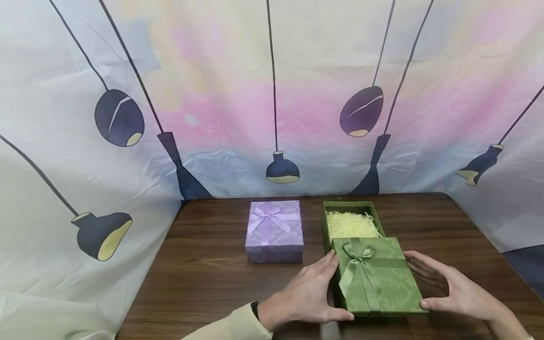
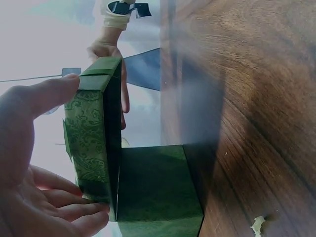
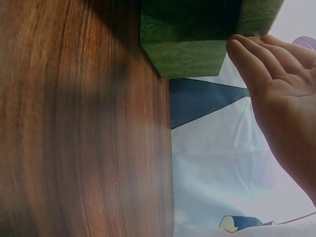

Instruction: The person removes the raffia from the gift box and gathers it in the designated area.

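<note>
A green gift box lid (image 1: 391, 288) with a satin bow is held between both hands, overlapping the near part of its green box (image 1: 325, 233). My left hand (image 1: 307, 292) grips the lid's left side, thumb at the near left corner. On the right side, my right hand (image 1: 461, 289) holds the lid with its thumb at the near right corner. Pale yellow shredded paper (image 1: 350, 225) shows in the uncovered far part of the box. In the left wrist view the lid (image 2: 88, 136) sits tilted against the box's upright wall (image 2: 155, 185).
A closed purple gift box (image 1: 275, 229) with a lilac bow stands left of the green one on the dark wooden table (image 1: 204, 274). Behind the table hangs a cloth (image 1: 225, 108) printed with lamps. A small pale scrap (image 2: 257, 225) lies on the wood.
</note>
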A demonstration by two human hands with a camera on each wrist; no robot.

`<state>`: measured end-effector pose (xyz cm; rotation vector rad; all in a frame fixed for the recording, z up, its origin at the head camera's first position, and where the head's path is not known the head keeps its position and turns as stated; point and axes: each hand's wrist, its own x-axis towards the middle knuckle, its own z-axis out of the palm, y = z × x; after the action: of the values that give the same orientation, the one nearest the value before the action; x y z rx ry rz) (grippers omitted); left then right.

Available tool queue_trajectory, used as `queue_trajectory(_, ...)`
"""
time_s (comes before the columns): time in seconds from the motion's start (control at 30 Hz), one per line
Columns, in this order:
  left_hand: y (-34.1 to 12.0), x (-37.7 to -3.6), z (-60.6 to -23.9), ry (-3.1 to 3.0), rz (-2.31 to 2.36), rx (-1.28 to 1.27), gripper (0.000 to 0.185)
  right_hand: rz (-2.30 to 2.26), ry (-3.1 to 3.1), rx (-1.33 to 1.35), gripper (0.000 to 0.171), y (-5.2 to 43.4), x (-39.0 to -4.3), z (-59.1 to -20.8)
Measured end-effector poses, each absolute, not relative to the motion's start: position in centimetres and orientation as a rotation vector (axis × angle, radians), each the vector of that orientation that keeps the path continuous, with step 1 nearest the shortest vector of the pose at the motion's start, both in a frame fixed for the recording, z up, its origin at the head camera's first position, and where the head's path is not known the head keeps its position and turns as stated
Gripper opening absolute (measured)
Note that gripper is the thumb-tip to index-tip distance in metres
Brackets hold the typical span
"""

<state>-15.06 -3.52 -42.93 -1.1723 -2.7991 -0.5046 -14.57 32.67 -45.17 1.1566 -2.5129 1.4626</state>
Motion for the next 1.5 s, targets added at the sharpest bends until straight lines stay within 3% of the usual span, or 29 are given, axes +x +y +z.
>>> queue_trajectory(0.57,-3.7,-13.6,-43.6,-2.874,-0.545,-1.156,0.110,1.705,-2.651,1.193,0.082,32.6,-14.2,-45.2)
queue_trajectory(0.93,-3.6,-13.3,-45.3,-2.973,-0.593,-1.086,0.115,1.600,-2.737,1.070,0.079,31.8,-14.2,-46.3)
queue_trajectory(1.2,-3.6,-13.9,-46.1,-2.999,-0.608,-1.052,0.118,2.049,-2.726,0.997,0.084,31.3,-14.6,-47.2)
queue_trajectory(1.5,-3.5,-14.1,-47.0,-3.033,-0.587,-1.060,0.118,2.196,-2.819,0.857,0.088,31.1,-14.5,-47.8)
